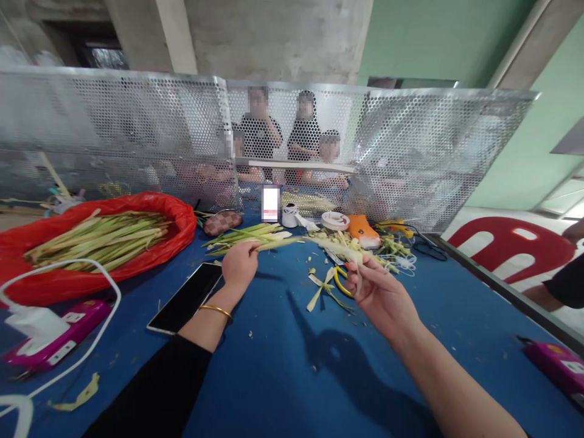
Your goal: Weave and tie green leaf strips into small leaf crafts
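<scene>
Left grip (pixel 241 266) pinched shut: I hold one end of a pale leaf strip (pixel 336 247); right grip (pixel 387 297) closed on it near the other. Strip spans above the blue table (pixel 274 377). Perforated metal screen (pixel 159 121) behind, then concrete wall (pixel 278 36) and green wall (pixel 420 36). Red bag (pixel 185 213) cut off at left; strip's left end hidden in my grip. Strip thin, yellowish-green, wider toward my right, blurred midway.
</scene>
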`<state>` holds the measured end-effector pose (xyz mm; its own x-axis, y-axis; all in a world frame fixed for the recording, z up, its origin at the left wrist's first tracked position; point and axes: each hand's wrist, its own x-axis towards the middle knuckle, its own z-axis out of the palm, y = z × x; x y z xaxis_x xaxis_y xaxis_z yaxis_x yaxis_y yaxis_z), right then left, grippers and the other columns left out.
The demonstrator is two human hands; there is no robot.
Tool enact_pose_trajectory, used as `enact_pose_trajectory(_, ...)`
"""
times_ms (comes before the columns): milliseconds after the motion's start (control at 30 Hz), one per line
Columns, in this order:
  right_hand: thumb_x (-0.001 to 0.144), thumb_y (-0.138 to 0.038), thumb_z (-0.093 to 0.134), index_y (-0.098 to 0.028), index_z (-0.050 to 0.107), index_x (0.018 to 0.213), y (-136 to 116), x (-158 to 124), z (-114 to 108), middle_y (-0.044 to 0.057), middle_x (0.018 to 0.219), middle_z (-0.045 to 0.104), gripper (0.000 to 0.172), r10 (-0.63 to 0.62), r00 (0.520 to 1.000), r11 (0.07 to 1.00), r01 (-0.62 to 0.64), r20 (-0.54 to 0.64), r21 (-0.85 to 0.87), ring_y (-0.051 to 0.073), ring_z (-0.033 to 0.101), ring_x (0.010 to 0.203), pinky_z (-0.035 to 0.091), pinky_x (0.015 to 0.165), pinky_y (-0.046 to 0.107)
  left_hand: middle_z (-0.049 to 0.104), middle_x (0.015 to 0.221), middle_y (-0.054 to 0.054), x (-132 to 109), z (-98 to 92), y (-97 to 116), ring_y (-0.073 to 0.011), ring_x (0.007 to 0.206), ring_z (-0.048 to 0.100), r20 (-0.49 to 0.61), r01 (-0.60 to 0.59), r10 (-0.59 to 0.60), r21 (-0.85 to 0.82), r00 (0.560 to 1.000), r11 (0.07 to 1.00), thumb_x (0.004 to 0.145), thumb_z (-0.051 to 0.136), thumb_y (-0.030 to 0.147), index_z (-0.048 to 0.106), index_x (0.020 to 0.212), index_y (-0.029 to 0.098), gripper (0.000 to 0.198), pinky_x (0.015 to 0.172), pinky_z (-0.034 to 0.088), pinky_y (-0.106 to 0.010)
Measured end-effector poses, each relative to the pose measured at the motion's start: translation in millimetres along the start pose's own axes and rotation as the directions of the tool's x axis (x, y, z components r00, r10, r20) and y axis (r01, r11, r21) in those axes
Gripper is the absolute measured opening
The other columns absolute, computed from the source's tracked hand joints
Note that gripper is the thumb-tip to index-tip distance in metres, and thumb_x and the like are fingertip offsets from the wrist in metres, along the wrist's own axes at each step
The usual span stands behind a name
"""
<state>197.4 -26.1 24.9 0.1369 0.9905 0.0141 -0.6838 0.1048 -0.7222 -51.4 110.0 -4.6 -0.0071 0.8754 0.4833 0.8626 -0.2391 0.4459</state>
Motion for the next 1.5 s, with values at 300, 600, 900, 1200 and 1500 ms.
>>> enact_pose_trajectory(300,0.058,-0.018,0.082,-0.021,0.063,0.076,5,3,-1,-0.002,0.075,0.068,0.026,-0.089,0.994,0.987,0.08,-0.063,-0.14,0.008,0.058,0.058,0.047,0.056,0.017,0.068,0.107,-0.012,11,-1.2,-20,-0.029,0.102,0.057,-0.123,0.04,-0.047,-0.057,0.991,0.998,0.084,0.047,0.021,0.072,0.102,0.02,0.031,0.083,0.04,-0.036)
enact_pose_trajectory(600,0.068,-0.029,0.079,-0.021,0.066,0.076,16,-4,-1,-0.003,0.069,0.061,0.018,-0.097,0.994,0.929,0.106,0.043,-0.355,0.009,0.053,0.062,0.042,0.06,0.021,0.07,0.078,-0.005,25,6.1,-19,-0.0143,0.06,0.056,0.231,0.385,-0.33,-0.739,0.915,0.553,0.064,0.067,0.024,0.073,0.09,0.015,0.028,0.055,0.039,-0.024)
enact_pose_trajectory(900,0.069,-0.033,0.078,-0.02,0.067,0.076,18,-6,1,-0.001,0.067,0.062,0.019,-0.052,0.996,0.895,0.079,0.073,-0.44,0.01,0.052,0.06,0.04,0.06,0.023,0.067,0.068,-0.003,10,-7.0,12,-0.0081,0.053,0.055,0.51,0.536,-0.163,-0.816,0.844,0.218,0.057,0.077,0.017,0.072,0.077,0.012,0.021,0.05,0.042,-0.019)
enact_pose_trajectory(1200,0.071,-0.039,0.076,-0.02,0.067,0.073,18,-9,6,0.0,0.061,0.062,0.021,-0.024,0.996,0.852,0.065,0.084,-0.52,0.013,0.05,0.06,0.037,0.059,0.025,0.069,0.072,-0.002,2,-9.1,24,-0.0086,0.058,0.057,0.545,0.558,-0.132,-0.823,0.828,0.105,0.056,0.078,0.014,0.071,0.081,0.014,0.026,0.054,0.045,-0.02)
enact_pose_trajectory(1500,0.077,-0.038,0.071,-0.021,0.068,0.077,23,-8,2,0.0,0.064,0.061,0.017,-0.052,0.989,0.814,0.124,0.141,-0.568,0.013,0.052,0.063,0.04,0.063,0.025,0.072,0.099,-0.009,18,3.0,-5,-0.0209,0.088,0.066,0.032,0.192,-0.247,-0.726,0.968,0.66,0.071,0.062,0.015,0.069,0.104,0.014,0.034,0.081,0.051,-0.033)
